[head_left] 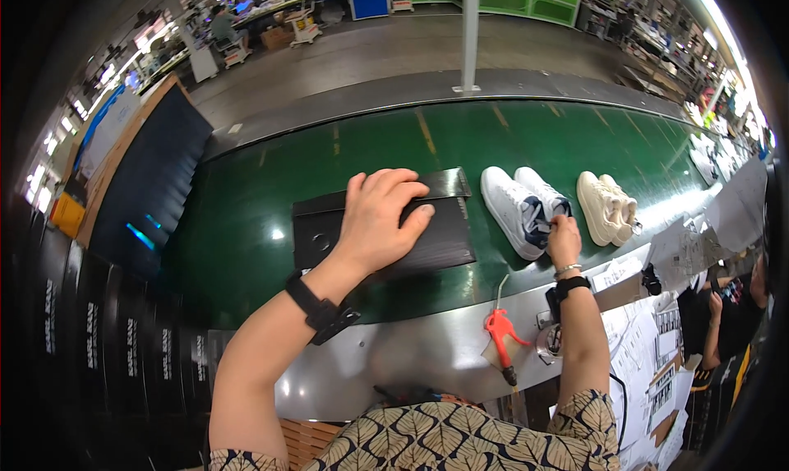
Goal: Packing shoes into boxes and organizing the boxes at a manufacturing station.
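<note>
The left hand (380, 216) lies flat, fingers spread and not closed around anything, pressing on the lid of a black shoe box (386, 228) that rests on the green conveyor belt (246, 200) directly in front of the person; the box is shut or nearly so, its lid lying level under the palm; the right hand (564, 239) reaches out to the near heel of a pair of white-and-navy sneakers (519, 210) standing side by side just to the right of the box, and its fingers appear pinched on the heel end of the nearer shoe, though the exact hold is too small to tell with certainty; a second pair of cream sneakers (606, 208) stands further right on the belt, untouched and apart from both hands; judging from how things lie, the work of boxing shoes looks to be at an early point for this pair, since both sneakers are outside the box and the box is not opened to take them; what seems left is lifting the lid, setting the pair in, and closing it; an orange air blow gun (501, 330) hangs at the steel edge (411, 352) of the line below the right forearm; stacked black boxes (90, 339) stand at the person's left.
</note>
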Demonstrator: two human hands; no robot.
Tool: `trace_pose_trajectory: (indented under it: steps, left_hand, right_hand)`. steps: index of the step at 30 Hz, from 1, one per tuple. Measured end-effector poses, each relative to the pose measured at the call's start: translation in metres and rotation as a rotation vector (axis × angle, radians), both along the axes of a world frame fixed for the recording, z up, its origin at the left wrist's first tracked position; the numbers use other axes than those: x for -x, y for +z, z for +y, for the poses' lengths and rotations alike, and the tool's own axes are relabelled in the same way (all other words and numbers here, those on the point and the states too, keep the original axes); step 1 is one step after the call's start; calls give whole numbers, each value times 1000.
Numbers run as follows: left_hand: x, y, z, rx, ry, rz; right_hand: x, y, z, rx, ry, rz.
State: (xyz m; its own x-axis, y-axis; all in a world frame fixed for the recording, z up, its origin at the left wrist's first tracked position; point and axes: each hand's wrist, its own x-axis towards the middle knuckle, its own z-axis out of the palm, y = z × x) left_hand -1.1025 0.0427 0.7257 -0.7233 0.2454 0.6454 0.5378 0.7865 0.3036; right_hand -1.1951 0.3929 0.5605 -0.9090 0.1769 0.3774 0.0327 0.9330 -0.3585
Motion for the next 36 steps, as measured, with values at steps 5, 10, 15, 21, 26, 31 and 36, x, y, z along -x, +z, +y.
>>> trace_pose_trajectory:
  steps: [5,10,15,21,26,31,36]
  left_hand:
    - [-15,3,-4,-1,-43,-109]
    - [-29,5,-12,-59,-107,-177]
    - [-40,0,-14,-37,-140,-275]
    - [-47,0,-17,-34,-232,-330]
    - [-48,2,-22,16,-236,-377]
    - [-48,4,-25,48,-228,-406]
    - [-49,4,-28,69,-218,-396]
  right_hand:
    - [-33,110,-71,1059,376,60]
    - [-94,163,-119,964,844,-48]
    - [-120,163,-139,817,856,-140]
    - [-131,169,-150,566,800,-182]
    - [-131,173,-156,449,790,-203]
    - [-127,170,-157,489,786,-245]
    - [-123,169,-160,468,804,-246]
